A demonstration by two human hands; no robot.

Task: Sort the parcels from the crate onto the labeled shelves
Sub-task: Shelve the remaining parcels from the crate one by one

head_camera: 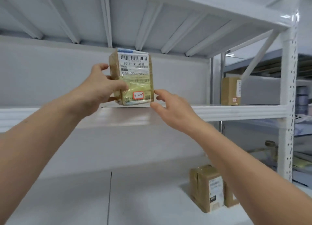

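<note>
While the parcel (133, 76) meets the shelf: it stands upright at the front lip of the middle shelf (236, 111), base seemingly on the board, shipping label facing out.
Left grip (99, 88): clenched round the parcel's left side, thumb across the front face, likely to keep the tall box from tipping.
Right grip (170, 110): released, fingers spread at the lower right corner; whether they touch the box or sit just beside it is hard to tell. Apparently there to steady and square the box.
Red-bordered sticker (138, 95): handwritten code low on the front, turned outward, presumably so it can be checked against the shelf.
Second parcel (230, 91): same shelf, well apart to the right, near the upright post (287, 89).
Third parcel (207, 187): upright on the lower shelf (84, 199).
Stage: placing looks nearly done; letting go remains.
</note>
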